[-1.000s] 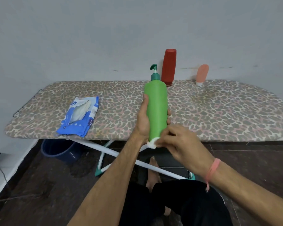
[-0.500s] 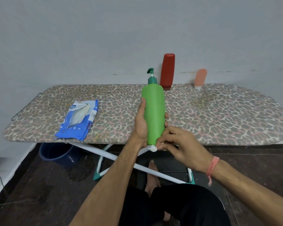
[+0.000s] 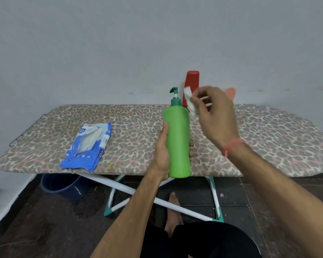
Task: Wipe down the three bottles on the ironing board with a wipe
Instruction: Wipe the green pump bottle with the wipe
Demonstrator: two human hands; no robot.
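Far left of your fingers: the blue plastic wipe pack [image 3: 87, 147] lies flat on the leopard-print ironing board [image 3: 268, 138], flap open, white wipes showing, well apart from both hands. Under the board's left end, a dark blue bucket [image 3: 63, 185] sits on the floor.

Your left hand [image 3: 162, 155] grips the tall green plastic pump bottle [image 3: 178, 140] around its lower half: thumb up the left side, fingertips [image 3: 191, 144] curled round onto the right side. The bottle is upright, its base level with the board's near edge; I can't tell if it rests on the board or is held just off it. The teal pump head points left.

Just right of the pump, your right hand [image 3: 215, 116] is raised beside the bottle's shoulder, fingers curled and pinching the small white wipe [image 3: 189, 102]. The wipe hangs from your fingertips, just beside the bottle's neck; contact with the bottle is unclear, as the hand is motion-blurred.

Behind those fingers, at the wall: the tall red plastic bottle [image 3: 192, 81] stands inverted on its cap, partly covered by the wipe. Right of it, the small peach-pink bottle [image 3: 231, 92] is mostly hidden by your right hand.
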